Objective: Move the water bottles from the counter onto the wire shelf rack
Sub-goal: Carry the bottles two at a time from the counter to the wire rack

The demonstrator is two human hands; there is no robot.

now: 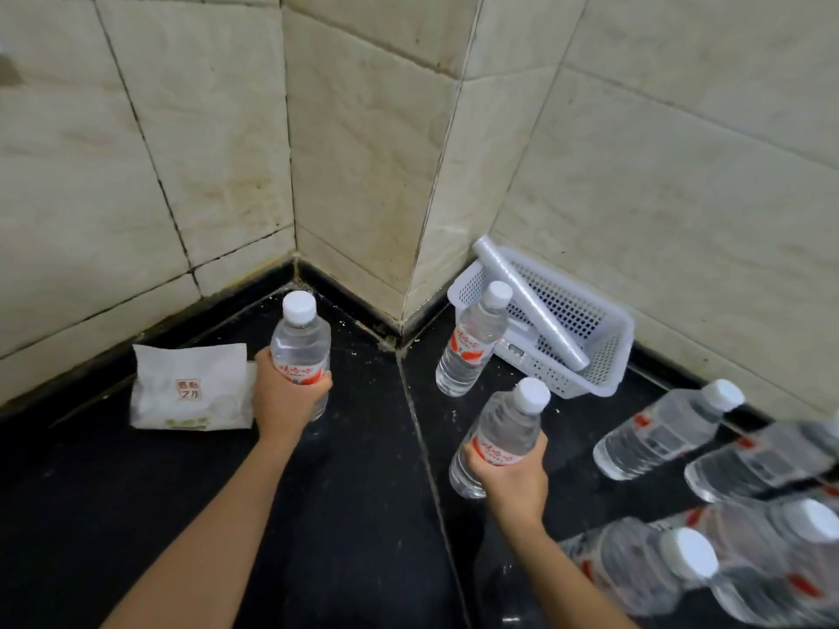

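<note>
Clasping one clear plastic, white-capped water bottle [300, 338] mid-body in the curled left hand [281, 394] and a tilted twin bottle [504, 429] in the right hand [513, 476], at the black stone counter [354, 447], probably to carry both to an unseen rack.

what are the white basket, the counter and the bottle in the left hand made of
Basket: white moulded plastic, matte, perforated walls. Counter: likely polished black stone, faint sheen, visible seam. Bottle in the left hand: clear glossy plastic, see-through, with an opaque white cap.
</note>
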